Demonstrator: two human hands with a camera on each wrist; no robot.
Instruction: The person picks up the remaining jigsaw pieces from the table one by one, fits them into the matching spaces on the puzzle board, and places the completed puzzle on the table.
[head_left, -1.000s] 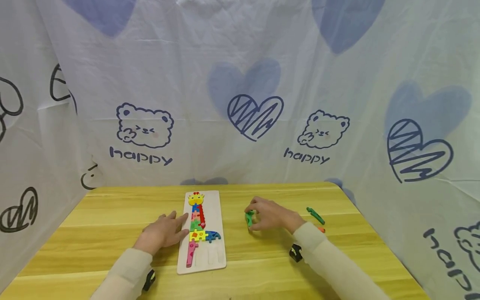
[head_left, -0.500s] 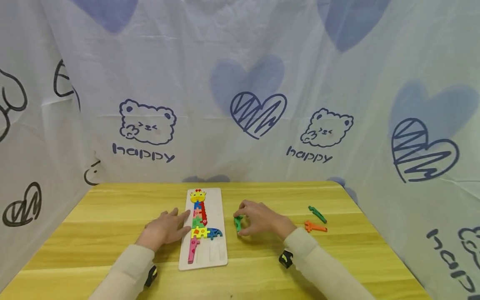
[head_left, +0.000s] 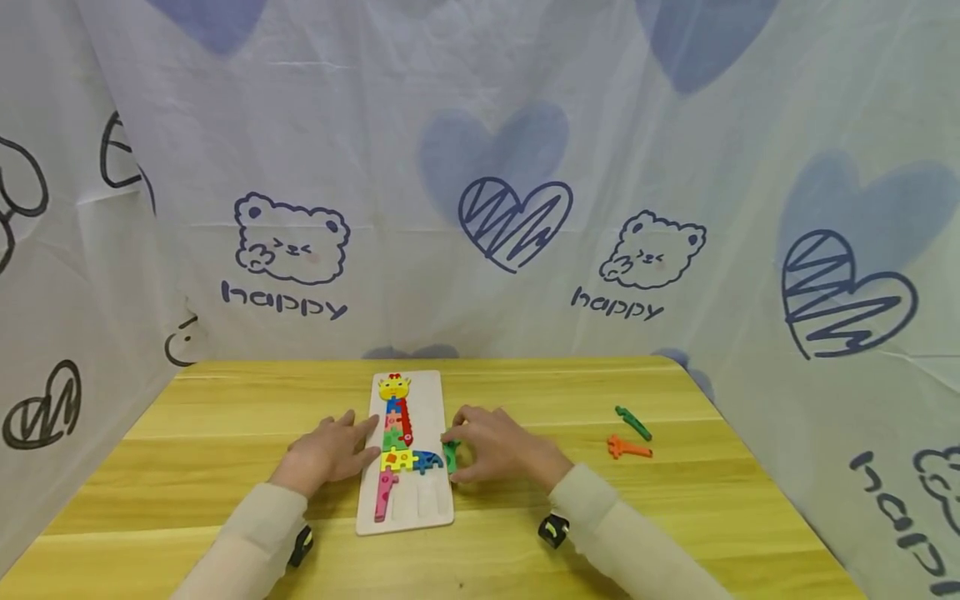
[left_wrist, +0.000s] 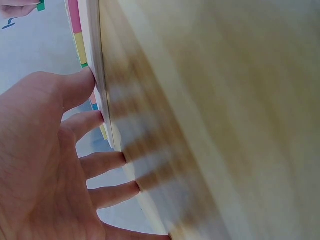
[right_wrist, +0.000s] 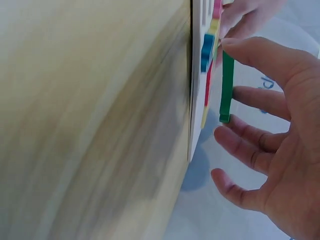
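A pale wooden puzzle board (head_left: 423, 400) lies on the table, bearing a giraffe of coloured pieces: yellow head (head_left: 393, 387), red mane (head_left: 405, 421), blue piece (head_left: 427, 461) and pink leg (head_left: 383, 497). Bare recesses show at its lower right. My left hand (head_left: 327, 454) rests at the board's left edge, fingers spread, thumb and fingertips touching it in the left wrist view. My right hand (head_left: 498, 443) pinches a green puzzle piece (right_wrist: 227, 87) between thumb and fingers. In the right wrist view that piece is held above the board's surface, beside the blue piece.
To the right on the wooden table (head_left: 540, 550) lie an orange puzzle piece (head_left: 630, 447) and a dark green puzzle piece (head_left: 633, 422). A white curtain (head_left: 405, 275) printed with hearts and bears hangs behind the table and at both sides.
My right hand has carried the green puzzle piece leftward across the table to the board's right edge. The orange piece has come fully into view. My left hand stays at the board.
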